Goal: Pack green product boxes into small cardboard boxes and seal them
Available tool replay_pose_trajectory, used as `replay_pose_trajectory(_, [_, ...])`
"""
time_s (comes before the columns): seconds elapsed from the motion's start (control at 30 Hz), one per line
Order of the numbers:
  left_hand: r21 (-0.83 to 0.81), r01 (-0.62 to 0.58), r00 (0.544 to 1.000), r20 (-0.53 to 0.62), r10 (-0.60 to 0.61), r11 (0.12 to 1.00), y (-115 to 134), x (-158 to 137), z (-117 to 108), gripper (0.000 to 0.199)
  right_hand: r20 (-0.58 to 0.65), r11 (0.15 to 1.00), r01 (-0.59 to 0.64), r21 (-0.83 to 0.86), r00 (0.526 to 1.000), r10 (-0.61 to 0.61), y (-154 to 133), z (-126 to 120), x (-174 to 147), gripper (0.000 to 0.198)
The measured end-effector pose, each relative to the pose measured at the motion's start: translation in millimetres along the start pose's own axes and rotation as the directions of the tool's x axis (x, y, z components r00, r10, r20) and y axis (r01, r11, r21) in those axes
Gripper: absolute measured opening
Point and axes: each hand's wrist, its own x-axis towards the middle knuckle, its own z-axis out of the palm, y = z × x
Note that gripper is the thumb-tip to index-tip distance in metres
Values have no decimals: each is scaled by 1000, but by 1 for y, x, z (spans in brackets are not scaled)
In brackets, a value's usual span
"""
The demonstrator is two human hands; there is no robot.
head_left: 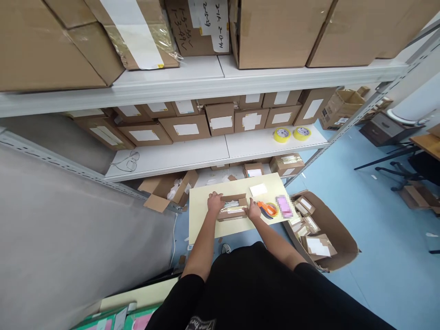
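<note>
A small cardboard box [233,213] with clear tape along its near side sits on the pale yellow table [202,220]. Its top is open, and whitish items [232,204] show inside, too small to name. At the box's left end, my left hand [215,201] grips the cardboard edge. My right hand [253,210] closes on the opposite end, by the right flap. Just right of that hand lie orange-handled scissors [267,208], partly over a yellow tape roll [275,211]. A white paper [258,189] rests behind them, and a blurred pink object [284,206] lies farther right.
A metal shelf [192,153] with several labelled cartons stands beyond the table, two yellow tape rolls [292,134] on it. Right of the table, a large carton [343,238] holds several small taped boxes. An open carton [161,195] stands at the left, near the grey wall [85,229].
</note>
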Motion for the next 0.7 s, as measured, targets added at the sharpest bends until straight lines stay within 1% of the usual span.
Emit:
replay_pose_trajectory(0.03, [6,3,1000,14,-3,1000,-1,-5,4,45,-12,999,7,32,1000,-6,3,2,2,73])
replay_pose_trajectory(0.07, [13,4,999,45,-4,1000,-1,-12,9,39,-24,998,16,68,1000,-15,6,4,3,73])
replay_pose_trajectory(0.1, [21,3,997,83,-4,1000,-2,-20,16,38,-35,994,29,107,999,-25,9,7,5,73])
replay_pose_trajectory(0.13, [34,-1,992,123,-4,999,-2,-28,24,42,-48,989,45,144,998,-39,11,9,6,73])
replay_pose_trajectory(0.17, [55,-6,986,169,-3,998,-3,-36,32,50,-62,983,63,171,997,-53,13,12,7,72])
replay_pose_trajectory(0.2, [74,-19,983,184,5,997,-3,-44,40,60,-71,979,80,185,995,-68,15,14,7,72])
replay_pose_trajectory(0.27, [125,-30,977,214,3,992,-3,-55,53,73,-76,978,122,167,991,-111,20,18,6,69])
replay_pose_trajectory(0.33, [172,-22,965,262,-25,985,-3,-58,57,79,-81,974,189,127,980,-180,26,19,2,65])
replay_pose_trajectory(0.4, [209,-13,940,337,-59,978,-3,-54,54,84,-107,961,259,97,963,-249,34,17,-1,62])
replay_pose_trajectory(0.5, [232,-23,876,474,-93,972,-5,-38,42,98,-166,952,301,62,943,-288,53,3,-1,60])
replay_pose_trajectory(0.57, [251,-41,838,536,-103,967,-7,-25,37,110,-202,958,283,40,942,-269,71,-12,4,60])
replay_pose_trajectory(0.67, [282,-121,820,568,-64,952,-6,-7,36,128,-240,981,191,27,954,-179,102,-35,15,60])
replay_pose_trajectory(0.7, [293,-149,804,592,-57,945,-6,-2,36,131,-243,988,153,29,960,-142,112,-40,19,60])
